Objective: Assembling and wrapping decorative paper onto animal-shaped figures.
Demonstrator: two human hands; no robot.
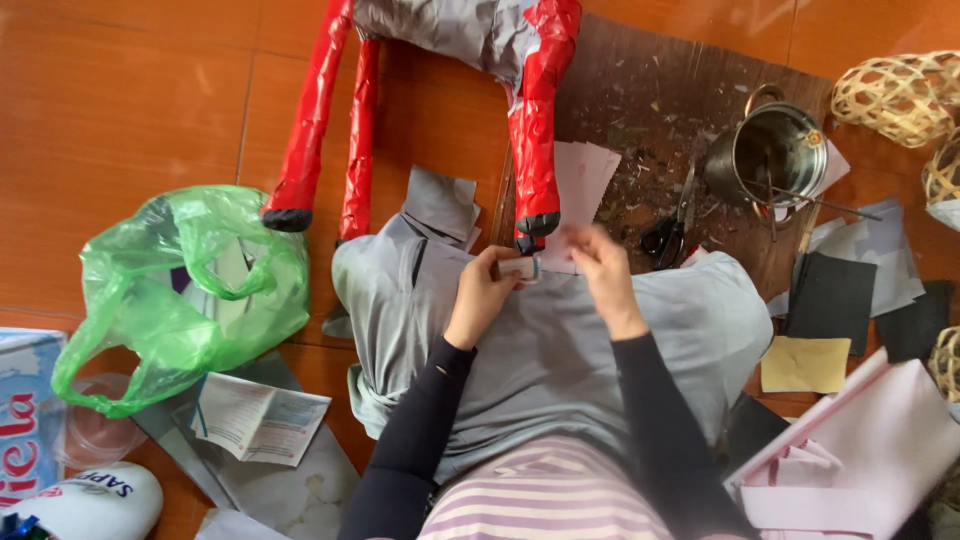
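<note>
the small pale paper piece [522, 267] sits between the two hands above the lap, its long axis running left to right. the left hand [487, 287] pinches its left end, while the right hand [600, 262] pinches a pale pink paper sheet [580, 190] just beside its right end, equally near.

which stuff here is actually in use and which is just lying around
In use: left hand and right hand holding a small white paper piece; pale pink paper sheet.

Lying about: green plastic bag, black-handled scissors, metal pot, woven bamboo basket.
</note>
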